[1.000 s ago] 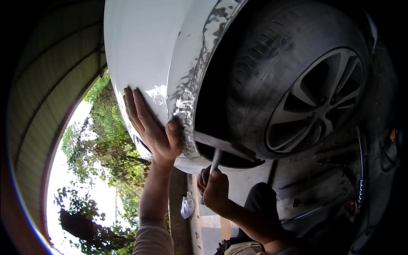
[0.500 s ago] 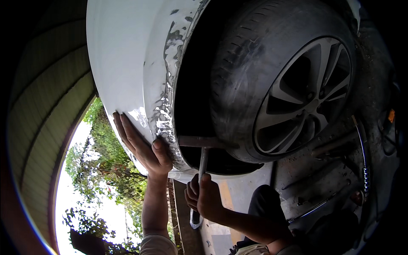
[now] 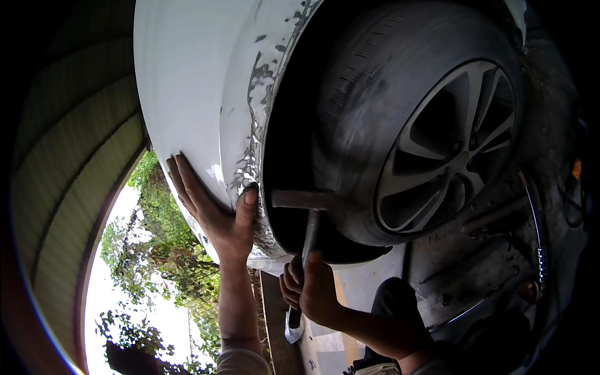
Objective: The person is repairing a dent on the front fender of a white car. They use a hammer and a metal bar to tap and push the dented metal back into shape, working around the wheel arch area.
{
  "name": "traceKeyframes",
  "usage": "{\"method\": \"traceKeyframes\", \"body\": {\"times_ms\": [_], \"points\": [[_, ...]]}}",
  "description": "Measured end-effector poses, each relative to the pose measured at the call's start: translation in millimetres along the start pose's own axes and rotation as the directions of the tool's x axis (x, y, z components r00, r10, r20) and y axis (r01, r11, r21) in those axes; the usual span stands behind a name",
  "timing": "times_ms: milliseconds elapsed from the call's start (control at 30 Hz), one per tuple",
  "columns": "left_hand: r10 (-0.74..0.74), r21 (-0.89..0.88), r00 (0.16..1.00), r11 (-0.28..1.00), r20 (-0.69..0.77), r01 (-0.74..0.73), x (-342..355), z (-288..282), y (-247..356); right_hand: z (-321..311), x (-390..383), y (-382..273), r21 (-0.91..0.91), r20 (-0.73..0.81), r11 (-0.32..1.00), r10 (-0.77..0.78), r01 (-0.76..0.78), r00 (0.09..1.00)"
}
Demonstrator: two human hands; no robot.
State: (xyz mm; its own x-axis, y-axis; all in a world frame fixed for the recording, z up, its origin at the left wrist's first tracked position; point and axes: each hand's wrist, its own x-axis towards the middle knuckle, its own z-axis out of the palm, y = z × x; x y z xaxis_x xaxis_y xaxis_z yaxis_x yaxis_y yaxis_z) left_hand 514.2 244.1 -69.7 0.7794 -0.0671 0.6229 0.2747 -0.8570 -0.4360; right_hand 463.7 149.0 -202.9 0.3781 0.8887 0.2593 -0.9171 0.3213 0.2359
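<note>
My left hand (image 3: 220, 219) lies open on the white car body panel (image 3: 181, 94), fingers stretched flat along it, with the thumb by the wheel arch edge. Paint along that edge is scraped and patchy, showing dark and bare spots. My right hand (image 3: 310, 289) is wrapped round the handle of a hammer (image 3: 303, 199). The hammer's long head is in the gap between the arch edge and the tire (image 3: 356, 119), one end pointing at the inner side of the edge with a narrow gap there. Its other end is close to the tire and hard to make out.
The alloy wheel (image 3: 459, 153) fills the right of the view. On the floor beyond it lie a chrome-coloured rod (image 3: 539, 231), a thin metal bar (image 3: 465, 312) and an orange object (image 3: 576, 169). My dark-clad knee (image 3: 394, 300) is below the wheel. A ribbed roof (image 3: 75, 169) and greenery are at left.
The hammer has shifted slightly right and up, its head now a little farther from the arch edge. My left thumb is higher along the edge. The whole view has shifted slightly.
</note>
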Motion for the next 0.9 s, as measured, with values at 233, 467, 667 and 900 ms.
{"method": "traceKeyframes", "body": {"times_ms": [233,467,667,900], "points": [[0.11,0.065,0.993,0.992,-0.042,-0.107,-1.4,5.7,0.7,-3.3,3.0,-4.0,0.044,-0.015,0.999,-0.021,0.022,1.0],[0.189,0.104,0.979,0.978,-0.076,-0.181,3.1,10.0,5.2,9.0,20.5,-34.8,0.05,0.095,0.997,-0.061,0.057,0.994],[0.177,0.099,0.981,0.981,-0.076,-0.169,2.3,8.9,5.6,11.1,20.7,-48.9,0.168,0.096,0.982,-0.1,0.083,0.99],[0.184,0.084,0.98,0.98,-0.076,-0.178,3.2,12.0,2.5,24.9,18.1,-53.2,0.181,0.128,0.983,-0.047,0.023,0.991]]}}
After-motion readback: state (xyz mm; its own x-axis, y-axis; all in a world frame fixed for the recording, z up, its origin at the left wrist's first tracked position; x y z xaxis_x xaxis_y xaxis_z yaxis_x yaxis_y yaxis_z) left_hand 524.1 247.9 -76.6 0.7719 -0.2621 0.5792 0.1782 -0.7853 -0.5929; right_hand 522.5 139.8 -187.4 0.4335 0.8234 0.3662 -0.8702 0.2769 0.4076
